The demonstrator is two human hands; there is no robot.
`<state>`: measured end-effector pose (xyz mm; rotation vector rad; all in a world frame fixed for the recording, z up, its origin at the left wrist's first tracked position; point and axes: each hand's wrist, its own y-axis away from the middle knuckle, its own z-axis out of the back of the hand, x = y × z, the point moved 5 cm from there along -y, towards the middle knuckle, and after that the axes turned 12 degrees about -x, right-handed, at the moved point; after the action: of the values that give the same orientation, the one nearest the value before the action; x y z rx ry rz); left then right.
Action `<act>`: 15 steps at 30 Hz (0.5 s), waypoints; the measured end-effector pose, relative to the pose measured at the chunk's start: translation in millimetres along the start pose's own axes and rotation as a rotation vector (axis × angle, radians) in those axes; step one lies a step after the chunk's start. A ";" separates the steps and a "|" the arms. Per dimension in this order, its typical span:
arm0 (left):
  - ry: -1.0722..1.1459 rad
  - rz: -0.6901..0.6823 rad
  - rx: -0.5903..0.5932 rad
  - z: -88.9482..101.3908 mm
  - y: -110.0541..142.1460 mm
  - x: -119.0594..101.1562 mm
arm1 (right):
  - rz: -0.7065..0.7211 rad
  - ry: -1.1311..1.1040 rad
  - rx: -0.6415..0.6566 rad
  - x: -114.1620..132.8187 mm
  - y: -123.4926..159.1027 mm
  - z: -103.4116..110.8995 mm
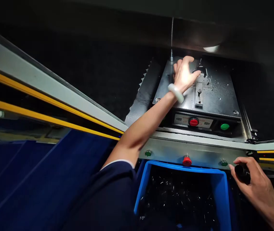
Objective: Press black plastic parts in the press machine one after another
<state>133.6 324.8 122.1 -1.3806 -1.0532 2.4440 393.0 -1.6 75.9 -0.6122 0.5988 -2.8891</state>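
My left hand [184,74] reaches far forward onto the steel bed [214,98] of a small machine, fingers bent around a dark part near the fixture [198,93]; what it grips is hidden. A pale bangle [175,93] circles that wrist. My right hand [249,178] at the lower right is closed around a black round knob [242,173] at the machine's front edge.
A red button [193,122] and a green button [225,126] sit on the machine's front panel. Below, a steel rail carries a red knob [187,160] between two green buttons. A blue bin [220,183] of dark small parts stands underneath. Yellow-striped rails [50,112] run along the left.
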 end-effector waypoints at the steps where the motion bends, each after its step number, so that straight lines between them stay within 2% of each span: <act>1: 0.012 -0.017 0.010 25.5 26.6 -7.9 | -0.018 -0.002 -0.002 -3.1 7.4 -4.8; 4: 0.068 -0.090 0.026 112.6 125.0 -24.2 | -0.037 -0.006 -0.032 -16.8 23.6 -24.3; 5: 0.057 -0.098 0.022 140.6 157.3 -23.4 | -0.034 -0.008 -0.034 -23.2 27.9 -31.3; 7: -0.022 -0.045 0.089 183.2 211.9 -8.1 | -0.041 -0.002 0.002 -37.2 35.5 -44.1; 10: -0.182 0.044 0.272 213.2 260.3 33.7 | -0.072 0.030 0.082 -51.1 40.5 -53.6; 13: -0.193 0.042 0.436 218.0 272.8 67.8 | -0.055 0.082 0.134 -48.5 37.0 -55.6; 15: -0.181 0.043 0.495 217.8 271.6 78.5 | -0.030 0.138 0.137 -43.1 33.7 -56.7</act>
<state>-28.9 47.4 -32.9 -1.0457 -0.3946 2.6487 410.2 -3.6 -1.0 -0.4097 0.4066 -2.9868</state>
